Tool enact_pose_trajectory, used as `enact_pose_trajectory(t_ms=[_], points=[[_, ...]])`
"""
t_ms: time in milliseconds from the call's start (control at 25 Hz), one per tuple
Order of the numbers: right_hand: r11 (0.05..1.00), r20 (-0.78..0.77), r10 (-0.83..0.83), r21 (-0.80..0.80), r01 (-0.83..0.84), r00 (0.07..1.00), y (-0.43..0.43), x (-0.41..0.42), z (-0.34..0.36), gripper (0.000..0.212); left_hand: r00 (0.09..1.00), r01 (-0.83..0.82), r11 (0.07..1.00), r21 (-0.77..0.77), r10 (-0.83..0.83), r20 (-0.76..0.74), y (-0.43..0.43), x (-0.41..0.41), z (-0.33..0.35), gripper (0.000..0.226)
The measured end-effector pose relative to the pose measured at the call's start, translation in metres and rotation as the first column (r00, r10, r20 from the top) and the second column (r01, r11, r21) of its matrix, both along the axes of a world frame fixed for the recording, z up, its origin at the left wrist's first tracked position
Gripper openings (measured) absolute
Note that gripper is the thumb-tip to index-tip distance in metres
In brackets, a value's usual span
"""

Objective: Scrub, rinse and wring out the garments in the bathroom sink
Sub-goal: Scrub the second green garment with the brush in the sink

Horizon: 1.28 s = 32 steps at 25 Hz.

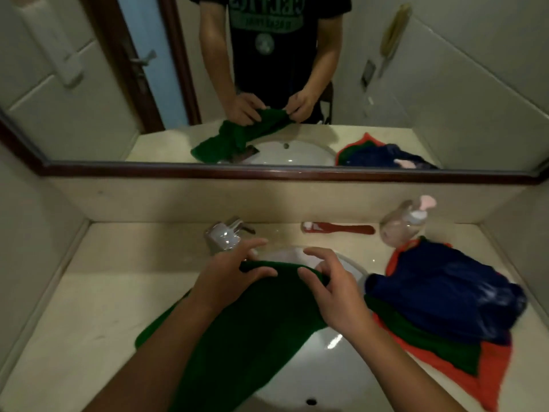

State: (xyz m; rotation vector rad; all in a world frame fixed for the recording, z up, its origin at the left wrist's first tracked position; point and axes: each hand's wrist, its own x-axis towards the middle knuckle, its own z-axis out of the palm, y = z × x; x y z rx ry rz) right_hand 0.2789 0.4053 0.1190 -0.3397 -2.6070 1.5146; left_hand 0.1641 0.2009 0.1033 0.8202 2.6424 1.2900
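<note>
Holding a green cloth (252, 328) over the sink (326, 367), both hands grip its top edge. The left hand (231, 275) pinches the cloth between thumb and bent fingers. The right hand (335, 292) has its fingers bent and spread apart, with the thumb and lower fingers clamped on the same edge. The cloth hangs down across the left part of the sink. Its left end lies on the worktop (89, 307), past the sink's left rim.

The white sink sits in the middle of the worktop, toward the front edge. A shiny tap (222, 236) stands at the back of the sink, a little to the left.

A pile of clothes (445, 292) lies on the right side of the worktop and touches the sink's right rim. It has a dark blue piece on top, with green and orange pieces under it.

A red brush (338, 228) lies flat near the back edge. A clear bottle (401, 224) with a pink pump lies tipped over near the back right corner, just behind the pile.

The mirror (89, 84) above shows the person's black T-shirt (267, 69). Its green letters are back to front and cut off at the top, and they seem to spell CELTICS. The smaller words under them are too blurry to read.
</note>
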Motion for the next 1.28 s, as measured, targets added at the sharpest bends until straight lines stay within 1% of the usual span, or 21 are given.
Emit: enact_pose_trajectory(t_ms=[80,200,280,360,440,520,600,760,880,960,1000,1080,1200,1280], points=[[0.999,0.002,-0.038,0.011,0.038,0.999,0.042,0.019,-0.005,0.028,0.999,-0.011,1.0,-0.003,0.012,0.034,0.046,0.015,0.0,0.056],[0.995,-0.007,-0.101,0.008,0.101,0.995,0.108,0.041,-0.016,0.02,0.998,0.041,0.998,-0.051,-0.038,0.057,0.123,0.034,0.001,0.025],[0.989,-0.005,-0.148,0.0,0.148,0.989,0.152,0.049,-0.018,0.012,0.995,0.053,0.996,-0.071,-0.046,0.089,0.173,0.043,-0.001,0.016],[0.986,-0.015,-0.164,0.034,0.164,0.986,0.195,0.052,-0.018,0.008,0.994,0.028,0.996,-0.087,-0.019,0.105,0.216,0.051,-0.004,0.016],[0.984,-0.024,-0.164,0.07,0.165,0.986,0.235,0.053,-0.017,0.009,0.995,-0.006,0.999,-0.04,0.009,0.097,0.256,0.056,-0.007,0.022],[0.982,0.005,-0.174,0.081,0.173,0.985,0.265,0.049,-0.016,0.021,0.997,-0.011,1.0,0.016,0.01,0.075,0.291,0.052,-0.007,0.018],[0.978,0.034,-0.198,0.077,0.195,0.98,0.289,0.042,-0.017,0.03,0.998,-0.001,1.0,0.024,-0.001,0.062,0.322,0.039,-0.004,0.018],[0.975,0.011,-0.207,0.081,0.206,0.978,0.318,0.017,-0.016,0.035,0.988,-0.016,1.0,-0.025,0.02,0.154,0.36,0.011,-0.006,0.022],[0.974,0.052,-0.22,0.063,0.217,0.974,0.335,-0.008,-0.017,0.035,0.983,-0.036,0.999,-0.027,0.04,0.178,0.376,-0.008,-0.011,0.021],[0.973,0.053,-0.229,0.035,0.227,0.972,0.342,-0.021,-0.015,0.033,0.986,-0.047,0.999,-0.011,0.048,0.162,0.384,-0.018,-0.012,0.019],[0.97,0.032,-0.24,0.026,0.24,0.97,0.344,-0.028,-0.015,0.029,0.985,-0.047,0.999,-0.004,0.047,0.169,0.388,-0.022,-0.013,0.019],[0.963,-0.01,-0.27,0.017,0.27,0.963,0.344,-0.037,-0.014,0.012,0.979,-0.051,0.999,0.019,0.046,0.2,0.391,-0.026,-0.018,0.021],[0.948,-0.047,-0.317,0.028,0.318,0.947,0.344,-0.046,-0.017,0.012,0.979,-0.034,0.998,0.043,0.024,0.201,0.391,-0.029,-0.026,0.021],[0.947,-0.054,-0.319,0.015,0.32,0.946,0.345,-0.048,-0.019,0.009,0.977,-0.02,0.999,0.046,0.01,0.214,0.389,-0.032,-0.029,0.021]])
